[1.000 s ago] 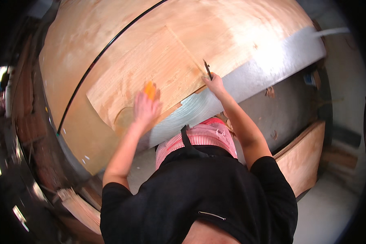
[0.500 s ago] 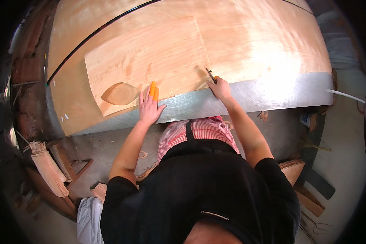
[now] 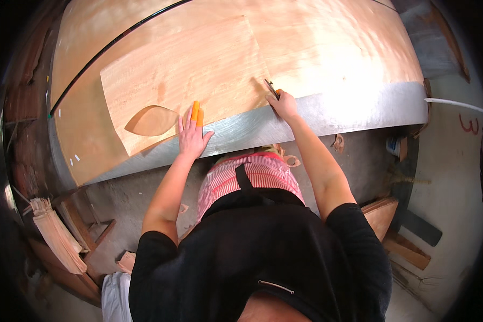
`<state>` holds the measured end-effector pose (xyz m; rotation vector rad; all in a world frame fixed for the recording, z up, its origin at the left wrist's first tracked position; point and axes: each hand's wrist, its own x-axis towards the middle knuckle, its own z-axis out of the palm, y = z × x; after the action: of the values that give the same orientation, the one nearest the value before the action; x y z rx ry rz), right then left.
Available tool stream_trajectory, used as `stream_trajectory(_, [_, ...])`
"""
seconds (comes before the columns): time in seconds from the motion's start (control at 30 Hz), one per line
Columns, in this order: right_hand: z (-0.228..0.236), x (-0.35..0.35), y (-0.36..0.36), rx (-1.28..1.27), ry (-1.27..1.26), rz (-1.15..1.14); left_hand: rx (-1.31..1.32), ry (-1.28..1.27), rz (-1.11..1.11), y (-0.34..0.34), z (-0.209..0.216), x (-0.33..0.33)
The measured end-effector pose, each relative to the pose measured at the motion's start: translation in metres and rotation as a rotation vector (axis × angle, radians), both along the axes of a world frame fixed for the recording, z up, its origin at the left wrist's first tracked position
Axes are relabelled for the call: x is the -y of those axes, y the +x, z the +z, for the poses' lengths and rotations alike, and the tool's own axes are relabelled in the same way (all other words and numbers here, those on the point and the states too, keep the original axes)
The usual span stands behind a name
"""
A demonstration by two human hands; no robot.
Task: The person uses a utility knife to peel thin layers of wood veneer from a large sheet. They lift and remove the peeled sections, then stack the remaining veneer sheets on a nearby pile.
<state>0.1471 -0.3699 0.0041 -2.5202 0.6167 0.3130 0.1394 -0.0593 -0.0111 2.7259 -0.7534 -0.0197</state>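
Observation:
A thin pale wood veneer sheet [image 3: 182, 70] lies on a larger wood sheet [image 3: 86, 121], and a leaf-shaped hole [image 3: 151, 121] near its lower left corner shows the wood below. My left hand [image 3: 193, 137] rests flat with fingers spread at the veneer's near edge, just right of that hole. Orange covers [image 3: 197, 114] sit on two of its fingers. Closed around a slim dark knife-like tool [image 3: 272, 88], my right hand [image 3: 285, 105] is at the veneer's near right corner. The tool points up and left; whether its tip touches the wood I cannot tell.
A shiny metal strip [image 3: 327, 114] runs along the table's near edge. Across the wood at the back lies a long black rod [image 3: 110, 47]. Veneer bundles [image 3: 56, 231] stand at lower left; boards [image 3: 408, 249] lean at lower right. A white rod [image 3: 453, 104] juts out right.
The whole scene has shifted slightly left and up in the picture. Both hands keep nearly the same places on the veneer, the left flat and the right on the tool.

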Motion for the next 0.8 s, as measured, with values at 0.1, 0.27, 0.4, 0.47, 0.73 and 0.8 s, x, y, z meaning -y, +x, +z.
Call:
stream_trajectory(0.1, [-0.001, 0.002, 0.000, -0.002, 0.015, 0.023, -0.016, -0.012, 0.017, 0.001, 0.002, 0.001])
stream_trajectory(0.27, [-0.002, 0.005, 0.003, -0.005, 0.026, 0.077, -0.003, -0.024, 0.049, 0.000, -0.002, 0.002])
stream_trajectory(0.4, [-0.003, 0.007, 0.005, -0.028, 0.027, 0.071, -0.011, -0.022, 0.068, -0.003, -0.003, 0.005])
stream_trajectory(0.47, [-0.006, 0.008, 0.004, -0.021, 0.020, 0.077, 0.000, -0.054, 0.083, -0.002, -0.004, 0.006])
stream_trajectory(0.73, [0.010, -0.006, -0.017, 0.121, -0.048, -0.075, 0.048, -0.108, 0.348, 0.011, -0.013, 0.015])
stream_trajectory(0.8, [0.010, -0.007, -0.034, 0.226, 0.061, 0.013, 0.041, -0.102, 0.347, 0.011, -0.012, 0.015])
